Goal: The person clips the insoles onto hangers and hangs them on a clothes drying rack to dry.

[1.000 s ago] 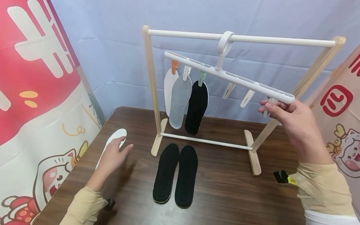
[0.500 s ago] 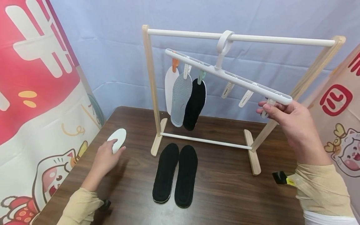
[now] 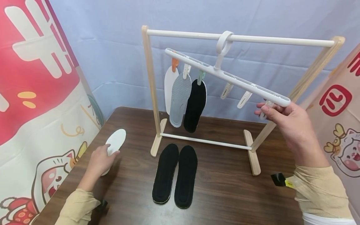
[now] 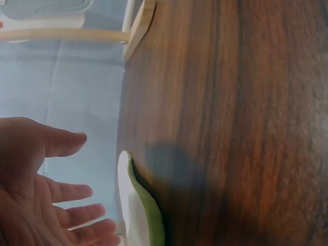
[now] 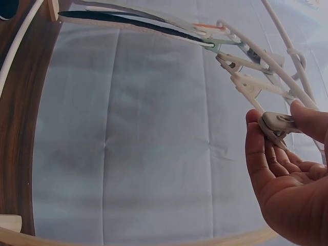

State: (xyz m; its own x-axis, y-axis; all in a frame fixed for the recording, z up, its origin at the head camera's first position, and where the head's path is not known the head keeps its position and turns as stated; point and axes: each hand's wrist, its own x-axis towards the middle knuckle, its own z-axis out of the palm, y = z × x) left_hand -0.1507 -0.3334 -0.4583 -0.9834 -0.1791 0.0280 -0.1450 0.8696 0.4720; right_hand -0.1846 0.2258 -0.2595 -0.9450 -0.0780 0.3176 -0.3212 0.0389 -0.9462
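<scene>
My right hand [image 3: 295, 125] holds the white clip [image 5: 277, 123] at the low right end of a white clip hanger [image 3: 253, 85]. Thumb and fingers pinch it. From the raised left half hang a white insole [image 3: 170, 90], a grey insole [image 3: 180, 100] and a black insole [image 3: 195, 107]. Over at the left, my left hand [image 3: 99, 161] is above a white insole [image 3: 117, 139] lying on the table, and covers its middle. The left wrist view shows these fingers loosely spread, apart from the insole's green-edged side [image 4: 146, 210].
A wooden stand [image 3: 152, 78] carries the hanger on its white top rod [image 3: 267, 38]. In front of its lower rod [image 3: 206, 142] lie a left black insole [image 3: 166, 173] and a right black insole [image 3: 186, 176] on the brown table [image 3: 225, 190]. Two further white clips [image 3: 244, 100] hang unused.
My left hand has drawn back toward me over the white insole, uncovering more of its far end. The right hand keeps its pinch, with the hanger's right end slightly lower and further left.
</scene>
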